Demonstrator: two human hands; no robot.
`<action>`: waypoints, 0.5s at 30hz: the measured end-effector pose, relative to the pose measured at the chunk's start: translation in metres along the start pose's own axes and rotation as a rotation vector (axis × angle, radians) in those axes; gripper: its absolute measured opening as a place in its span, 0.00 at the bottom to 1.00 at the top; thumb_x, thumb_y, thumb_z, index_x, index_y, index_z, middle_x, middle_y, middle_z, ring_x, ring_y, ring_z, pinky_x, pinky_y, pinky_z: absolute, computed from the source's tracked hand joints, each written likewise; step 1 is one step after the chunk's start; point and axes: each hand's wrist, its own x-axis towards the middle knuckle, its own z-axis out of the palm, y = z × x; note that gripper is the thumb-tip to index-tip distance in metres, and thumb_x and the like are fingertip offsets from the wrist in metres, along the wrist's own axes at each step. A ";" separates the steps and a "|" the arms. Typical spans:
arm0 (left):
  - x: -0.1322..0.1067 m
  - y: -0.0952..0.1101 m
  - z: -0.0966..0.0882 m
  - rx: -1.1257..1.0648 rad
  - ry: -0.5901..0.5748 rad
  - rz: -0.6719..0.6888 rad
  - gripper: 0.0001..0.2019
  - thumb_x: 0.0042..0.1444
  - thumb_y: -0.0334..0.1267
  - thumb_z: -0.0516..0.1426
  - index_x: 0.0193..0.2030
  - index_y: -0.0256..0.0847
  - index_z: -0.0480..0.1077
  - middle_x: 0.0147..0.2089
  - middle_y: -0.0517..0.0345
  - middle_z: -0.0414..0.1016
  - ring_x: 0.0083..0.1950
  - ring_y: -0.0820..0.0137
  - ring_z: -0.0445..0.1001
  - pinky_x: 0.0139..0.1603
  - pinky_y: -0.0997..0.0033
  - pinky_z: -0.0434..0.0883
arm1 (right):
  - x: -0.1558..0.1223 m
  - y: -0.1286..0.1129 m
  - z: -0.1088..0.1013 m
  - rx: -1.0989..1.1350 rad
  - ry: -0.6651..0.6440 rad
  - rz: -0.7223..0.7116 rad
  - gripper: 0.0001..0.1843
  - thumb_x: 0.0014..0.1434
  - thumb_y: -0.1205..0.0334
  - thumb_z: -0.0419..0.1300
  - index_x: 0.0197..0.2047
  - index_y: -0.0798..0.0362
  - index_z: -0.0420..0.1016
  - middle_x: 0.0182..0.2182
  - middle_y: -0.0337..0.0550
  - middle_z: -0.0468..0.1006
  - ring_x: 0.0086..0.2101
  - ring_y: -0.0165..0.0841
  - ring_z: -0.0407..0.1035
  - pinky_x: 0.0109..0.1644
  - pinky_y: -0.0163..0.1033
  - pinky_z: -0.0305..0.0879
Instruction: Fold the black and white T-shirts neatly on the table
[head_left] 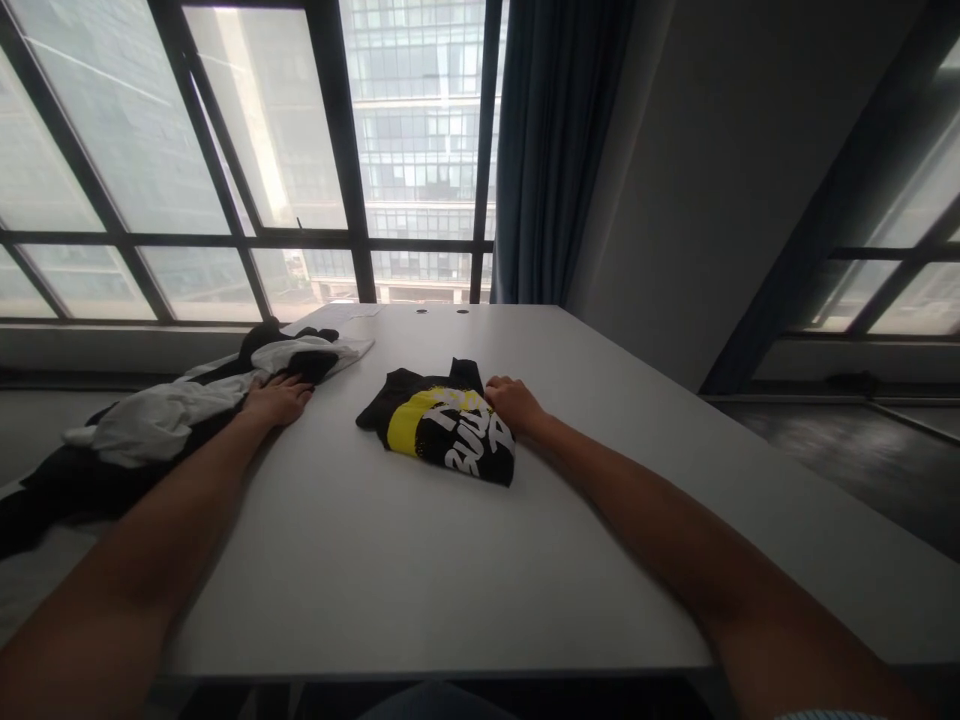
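A small black T-shirt (pixel 435 420) with a yellow band and white lettering lies folded or bunched on the white table, in the middle of the view. At its right edge, my right hand (pixel 516 405) has its fingers curled and closed on the fabric. My left hand (pixel 279 400) rests flat with fingers stretched out, touching the right side of a pile of black and white clothes (pixel 176 405). That pile runs along the table's left edge, and my left forearm covers part of it.
The white table (pixel 420 570) reaches toward the windows (pixel 262 130), with two round holes near its far end. A blue curtain (pixel 562 150) hangs at the back, beside a grey wall or pillar (pixel 720 180). Floor shows at the right.
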 end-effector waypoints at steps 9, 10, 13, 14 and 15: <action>0.010 0.099 0.014 -0.135 -0.093 -0.121 0.29 0.62 0.48 0.54 0.62 0.27 0.69 0.71 0.23 0.60 0.72 0.26 0.51 0.65 0.18 0.46 | 0.024 0.017 -0.039 0.351 0.126 0.206 0.15 0.68 0.58 0.55 0.39 0.56 0.80 0.37 0.52 0.82 0.38 0.40 0.74 0.43 0.40 0.67; 0.015 0.123 0.023 -0.176 -0.114 -0.059 0.29 0.66 0.49 0.50 0.67 0.30 0.65 0.73 0.28 0.59 0.73 0.33 0.54 0.68 0.25 0.49 | 0.025 0.011 -0.043 0.403 0.125 0.192 0.16 0.68 0.55 0.56 0.38 0.55 0.80 0.35 0.50 0.81 0.36 0.38 0.73 0.41 0.38 0.66; 0.029 0.186 0.052 -0.309 -0.181 0.149 0.30 0.70 0.51 0.44 0.74 0.38 0.56 0.74 0.43 0.62 0.72 0.57 0.63 0.70 0.58 0.61 | 0.021 -0.006 -0.053 0.617 0.060 0.113 0.20 0.63 0.45 0.61 0.36 0.55 0.79 0.31 0.42 0.79 0.30 0.30 0.68 0.35 0.34 0.63; 0.033 0.201 0.059 -0.338 -0.197 0.195 0.31 0.70 0.52 0.45 0.74 0.39 0.56 0.73 0.45 0.63 0.70 0.58 0.66 0.68 0.62 0.64 | 0.018 -0.008 -0.055 0.684 0.018 0.096 0.22 0.60 0.42 0.63 0.35 0.55 0.79 0.28 0.40 0.77 0.29 0.29 0.66 0.32 0.33 0.62; 0.037 0.212 0.063 -0.357 -0.215 0.234 0.32 0.68 0.52 0.49 0.74 0.40 0.57 0.72 0.45 0.65 0.69 0.59 0.68 0.66 0.64 0.66 | 0.014 -0.008 -0.056 0.738 -0.037 0.096 0.23 0.57 0.40 0.65 0.34 0.54 0.79 0.26 0.38 0.75 0.27 0.28 0.65 0.30 0.33 0.61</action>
